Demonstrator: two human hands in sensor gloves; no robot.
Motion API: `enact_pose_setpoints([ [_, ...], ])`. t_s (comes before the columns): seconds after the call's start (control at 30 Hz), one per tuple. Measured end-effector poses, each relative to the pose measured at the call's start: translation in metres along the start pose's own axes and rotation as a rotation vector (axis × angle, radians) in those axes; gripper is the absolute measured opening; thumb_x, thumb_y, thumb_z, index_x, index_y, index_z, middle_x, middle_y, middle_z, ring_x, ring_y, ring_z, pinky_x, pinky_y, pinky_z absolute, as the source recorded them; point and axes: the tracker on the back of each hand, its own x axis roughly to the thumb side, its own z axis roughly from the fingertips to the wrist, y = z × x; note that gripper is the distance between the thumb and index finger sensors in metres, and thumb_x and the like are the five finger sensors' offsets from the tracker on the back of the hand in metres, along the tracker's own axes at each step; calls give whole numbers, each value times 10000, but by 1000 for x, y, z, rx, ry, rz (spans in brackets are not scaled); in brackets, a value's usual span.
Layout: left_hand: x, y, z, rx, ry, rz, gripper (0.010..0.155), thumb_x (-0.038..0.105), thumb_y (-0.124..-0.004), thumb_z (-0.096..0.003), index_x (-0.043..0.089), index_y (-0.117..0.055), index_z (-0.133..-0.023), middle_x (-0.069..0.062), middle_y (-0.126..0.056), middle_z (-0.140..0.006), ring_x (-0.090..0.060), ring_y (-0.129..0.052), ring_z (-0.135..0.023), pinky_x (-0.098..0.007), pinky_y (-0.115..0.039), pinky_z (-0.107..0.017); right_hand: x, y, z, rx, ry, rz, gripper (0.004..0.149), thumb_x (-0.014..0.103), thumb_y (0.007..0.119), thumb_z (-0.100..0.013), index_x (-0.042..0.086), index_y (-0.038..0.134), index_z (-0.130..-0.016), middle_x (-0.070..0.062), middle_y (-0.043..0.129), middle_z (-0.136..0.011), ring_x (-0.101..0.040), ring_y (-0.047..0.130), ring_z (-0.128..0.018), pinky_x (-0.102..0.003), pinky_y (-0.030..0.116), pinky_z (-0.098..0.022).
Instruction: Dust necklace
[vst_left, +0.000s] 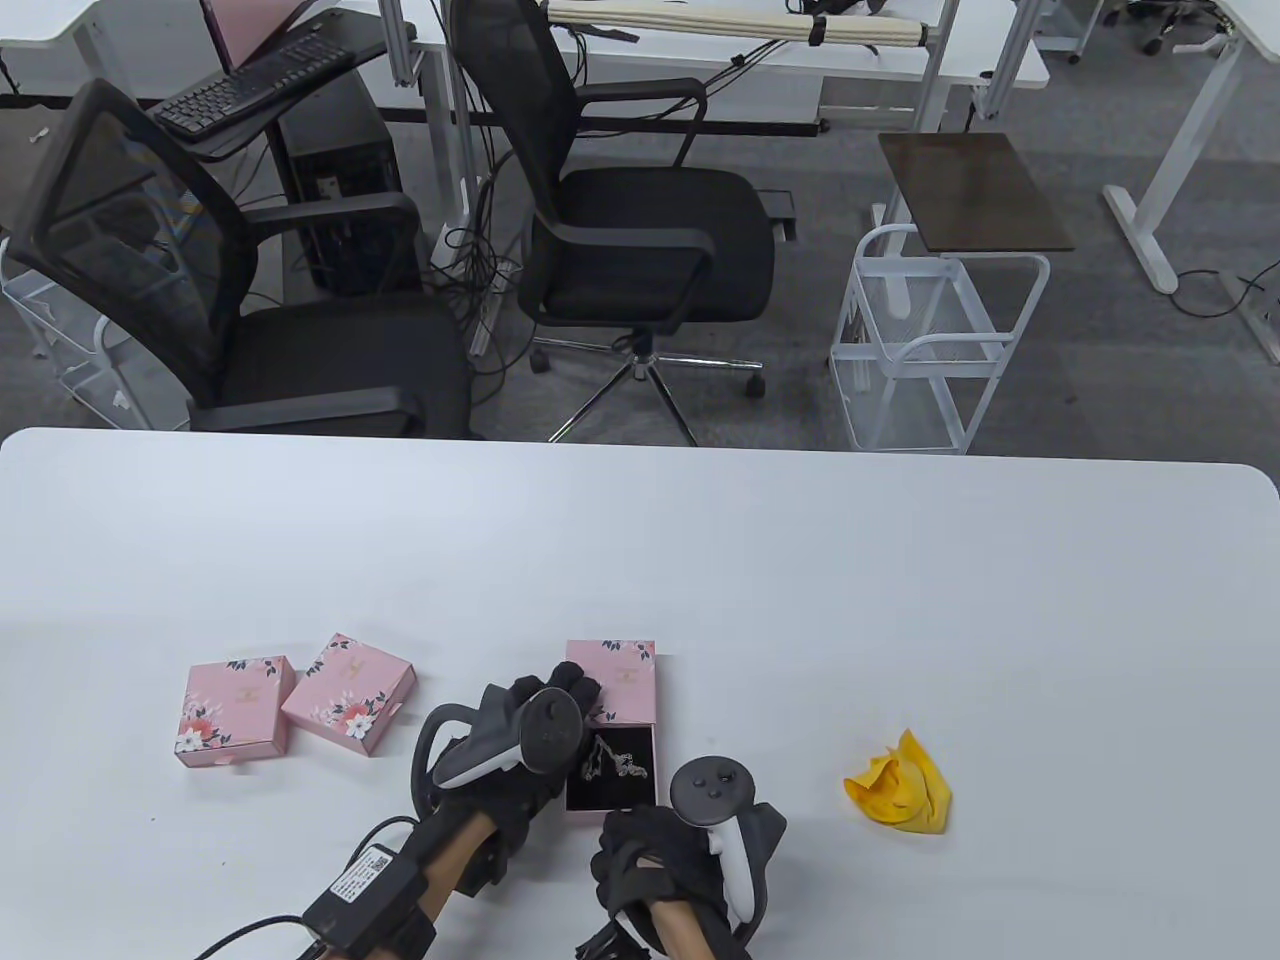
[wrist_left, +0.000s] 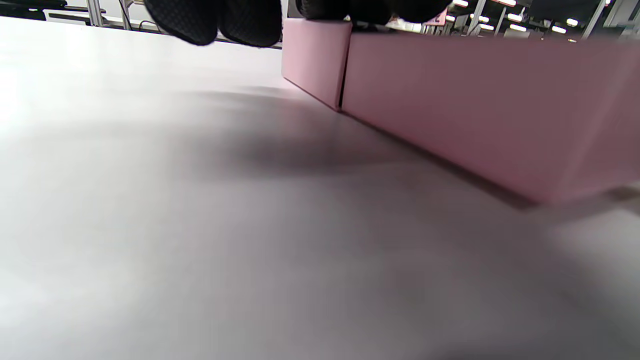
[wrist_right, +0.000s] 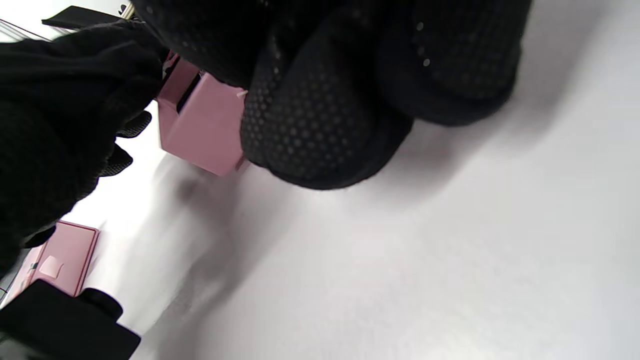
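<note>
No legible text anywhere. The pink box lid (vst_left: 611, 680) carries a small gold mark at its centre, too small to read. The same sort of gold mark sits on the two closed pink boxes (vst_left: 236, 712) left of that lid, also unreadable. The white label (vst_left: 361, 874) on the black wrist pack, below-left of the lid, has print and a code patch, too fine to make out.

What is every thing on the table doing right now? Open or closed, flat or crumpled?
Open pink box: drawer slid out, black lining showing.
Necklace: lying in the drawer, not lifted.
Two other pink boxes: closed, side by side on the table.
Yellow cloth: crumpled, untouched, right of the hands.
Left hand: fingers resting on the open box.
Right hand: fingers curled, holding nothing visible.
</note>
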Motion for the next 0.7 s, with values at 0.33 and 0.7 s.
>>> enact_pose_setpoints([
  [0.33,-1,9,6,29,-11,39,576,431,-541,-619,317,-360,-1154,45,-279,-1257,-349,-399,-1125,-608,-464,-791,3,-18,12,0,-50,142,462,356,756,-655,-32,782,-905,-174,962,-680,-296,1023,-416,-423,870,-364],
  [0.7,-19,42,69,218,-10,195,572,433,-552,-619,305,-404,-1156,23,-330,-1261,-358,-431,-1117,-606,-485,-784,66,-47,22,-194,-271,569,413,342,772,-650,42,783,-932,-160,947,-706,-314,998,-456,-447,846,-406],
])
